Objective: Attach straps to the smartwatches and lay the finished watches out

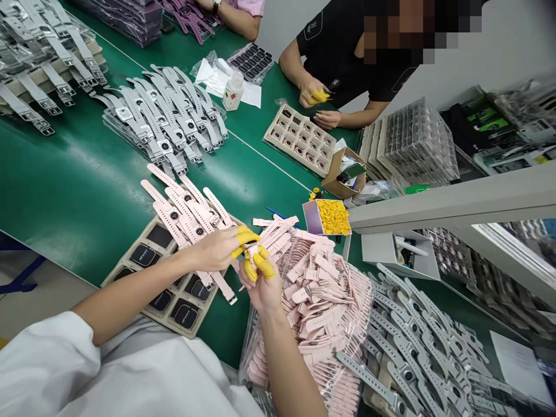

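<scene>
White sleeve (65, 370) nearest; both hands (243, 260) pinch one pink strap piece (253, 253) over the strap heap (321, 295), where a slip would likely lose it.

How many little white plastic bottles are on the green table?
1. The small white plastic bottle stands upright on the green table, far side, beside clear bags and grey watches. Others may be hidden.

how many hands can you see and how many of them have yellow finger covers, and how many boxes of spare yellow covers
Hands with yellow finger covers: 3 – the wearer's left hand, right hand, and one co-worker's hand
Hands with no covers visible: 1 – the co-worker's other hand
Box of yellow finger covers: 1
Total: 4 hands, 1 box
</scene>
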`<state>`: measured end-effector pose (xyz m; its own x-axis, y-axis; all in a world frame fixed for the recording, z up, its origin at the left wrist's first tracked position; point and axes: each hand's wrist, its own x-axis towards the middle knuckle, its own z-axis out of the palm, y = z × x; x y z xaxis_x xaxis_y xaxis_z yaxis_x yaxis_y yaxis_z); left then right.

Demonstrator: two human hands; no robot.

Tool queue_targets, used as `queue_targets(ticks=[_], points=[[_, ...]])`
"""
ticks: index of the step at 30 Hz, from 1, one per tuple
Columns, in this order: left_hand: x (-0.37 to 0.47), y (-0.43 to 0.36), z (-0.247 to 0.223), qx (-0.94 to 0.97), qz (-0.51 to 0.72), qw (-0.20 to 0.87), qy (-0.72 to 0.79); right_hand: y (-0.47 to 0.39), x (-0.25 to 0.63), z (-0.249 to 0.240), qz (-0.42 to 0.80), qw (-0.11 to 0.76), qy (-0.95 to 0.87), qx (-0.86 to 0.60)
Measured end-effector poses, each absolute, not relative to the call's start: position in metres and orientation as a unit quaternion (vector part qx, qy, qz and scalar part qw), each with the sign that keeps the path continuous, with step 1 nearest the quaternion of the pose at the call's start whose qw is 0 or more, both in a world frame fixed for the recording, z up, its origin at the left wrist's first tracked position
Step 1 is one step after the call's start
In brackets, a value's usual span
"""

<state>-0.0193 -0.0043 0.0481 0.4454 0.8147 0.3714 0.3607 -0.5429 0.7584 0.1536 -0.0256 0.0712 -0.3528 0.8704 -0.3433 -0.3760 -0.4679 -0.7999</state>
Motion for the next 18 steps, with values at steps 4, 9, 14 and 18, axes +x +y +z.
queue_targets(ticks=[4,9,14,18], points=[[-0.020,-0.006,0.052,0.794,0.347,0.319,0.383,-0.023,0.154,0.071,0.768,0.421,-0.283,-0.390],[-0.021,-0.003,0.054,0.821,0.290,0.270,0.410,-0.020,0.158,0.065,0.780,0.389,-0.265,-0.411],[-0.024,-0.001,0.052,0.848,0.248,0.249,0.397,-0.022,0.160,0.061,0.784,0.361,-0.273,-0.425],[-0.029,-0.002,0.054,0.813,0.283,0.325,0.391,-0.024,0.159,0.061,0.771,0.367,-0.291,-0.431]])
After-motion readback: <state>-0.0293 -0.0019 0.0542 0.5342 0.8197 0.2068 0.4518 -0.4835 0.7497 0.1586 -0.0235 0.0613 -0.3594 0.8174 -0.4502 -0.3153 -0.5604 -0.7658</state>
